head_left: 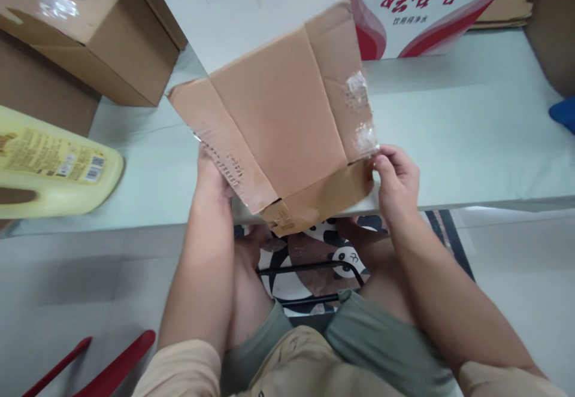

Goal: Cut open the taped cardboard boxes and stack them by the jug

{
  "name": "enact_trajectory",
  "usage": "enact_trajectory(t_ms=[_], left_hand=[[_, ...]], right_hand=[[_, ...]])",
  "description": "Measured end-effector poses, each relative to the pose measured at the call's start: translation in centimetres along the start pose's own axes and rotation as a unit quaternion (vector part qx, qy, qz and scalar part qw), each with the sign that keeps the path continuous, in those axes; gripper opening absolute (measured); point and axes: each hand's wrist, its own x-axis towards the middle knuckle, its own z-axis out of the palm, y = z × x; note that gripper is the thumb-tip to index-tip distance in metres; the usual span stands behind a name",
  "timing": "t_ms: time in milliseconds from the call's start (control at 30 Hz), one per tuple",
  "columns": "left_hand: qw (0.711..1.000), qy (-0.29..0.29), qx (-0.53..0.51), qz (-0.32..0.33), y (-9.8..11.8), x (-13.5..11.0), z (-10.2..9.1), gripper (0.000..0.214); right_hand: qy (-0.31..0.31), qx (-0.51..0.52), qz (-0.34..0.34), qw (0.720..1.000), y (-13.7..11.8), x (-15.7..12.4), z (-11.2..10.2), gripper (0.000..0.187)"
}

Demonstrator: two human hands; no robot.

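A brown cardboard box [281,112], opened out with its flaps spread, is held up at a tilt over the front edge of the table. Bits of clear tape cling to its right flap. My left hand [212,172] grips the left flap from behind, and most of its fingers are hidden by the cardboard. At the lower right corner, my right hand [397,176] pinches the cardboard between thumb and fingers, next to the folded front flap [326,196].
A pale green cloth [467,127] covers the table. A taped carton [130,44] and a yellow jug [58,166] stand at left. Behind is a white and red printed box [404,20]. Red legs [119,364] show at lower left, and a panda-print mat [309,259] lies below.
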Motion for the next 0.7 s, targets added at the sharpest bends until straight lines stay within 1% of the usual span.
enact_trajectory(t_ms=[67,100,133,200,267,333,367,433,467,567,600,633,700], left_hand=[[0.999,-0.003,-0.012,0.048,0.4,-0.7,0.8,0.032],[0.998,-0.006,-0.018,0.063,0.6,-1.0,1.1,0.034],[0.997,-0.011,-0.024,0.067,0.6,-1.3,1.4,0.035],[0.996,-0.023,-0.024,0.080,0.6,-1.4,1.7,0.036],[0.995,-0.034,-0.004,0.093,0.5,-1.3,1.8,0.037],[0.995,-0.042,0.020,0.093,0.4,-1.1,1.7,0.039],[0.994,-0.040,0.023,0.096,0.4,-1.0,1.6,0.041],[0.994,-0.042,0.012,0.105,0.5,-1.1,1.3,0.045],[0.993,-0.053,0.002,0.105,0.5,-1.2,1.2,0.048],[0.991,-0.107,-0.014,0.079,0.6,-1.7,1.1,0.054],[0.991,-0.110,-0.009,0.073,0.5,-1.7,1.1,0.050],[0.992,-0.101,-0.003,0.074,0.4,-1.7,1.2,0.044],[0.994,-0.067,0.004,0.087,0.0,-1.4,1.2,0.029]], right_hand=[[0.039,-0.014,-0.015,0.999,0.4,0.3,-0.1,0.039],[0.053,0.003,-0.006,0.999,0.6,0.4,-0.1,0.043],[0.056,0.035,0.018,0.998,0.8,0.5,0.0,0.049],[0.028,0.117,0.094,0.988,1.0,0.6,0.4,0.054],[-0.025,0.175,0.164,0.971,0.8,0.5,1.0,0.051],[-0.059,0.201,0.205,0.956,0.5,0.3,1.4,0.048],[-0.064,0.208,0.216,0.952,0.3,0.3,1.6,0.047],[-0.061,0.215,0.229,0.947,0.1,0.2,1.8,0.047],[-0.057,0.216,0.228,0.948,0.1,0.1,1.8,0.046],[-0.033,0.207,0.204,0.956,0.2,0.2,1.9,0.044],[-0.019,0.202,0.195,0.960,0.1,0.1,1.9,0.043],[-0.007,0.199,0.189,0.962,0.0,0.1,1.9,0.043],[0.001,0.198,0.181,0.964,-0.1,0.0,1.9,0.044]])
